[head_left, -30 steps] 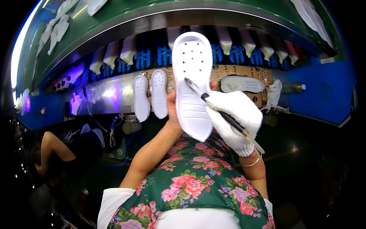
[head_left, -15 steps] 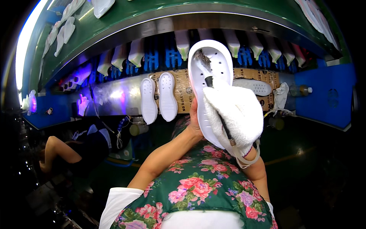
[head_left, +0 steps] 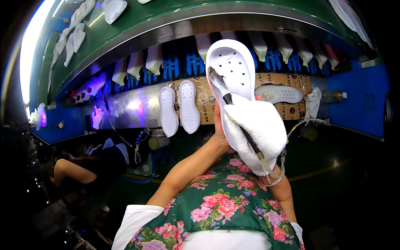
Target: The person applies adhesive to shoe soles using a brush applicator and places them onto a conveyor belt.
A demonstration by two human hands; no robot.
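I hold up a white shoe sole (head_left: 236, 68) with rows of small holes, its toe end pointing away from me. My bare left hand (head_left: 221, 130) grips it from the left side and from beneath, much of it hidden behind the sole. A white knitted glove covers my right hand (head_left: 259, 129), which is closed around a brush (head_left: 219, 83). The brush's dark bristles touch the sole's inner left edge. A thin tube runs from the handle's lower end past my right wrist.
Two white soles (head_left: 168, 112) lie left on the bench; another sole (head_left: 279, 94) rests right on cardboard (head_left: 204, 110). A white cloth (head_left: 313, 100) and clear bottle (head_left: 334, 96) are farther right. Beyond runs a green conveyor (head_left: 166, 17) with white pieces. Another person's arm (head_left: 75, 171) shows at left.
The brush tip has moved from the toe area toward me, down to the sole's left inner edge. The whole view has shifted slightly, with the bench items now a little farther right.
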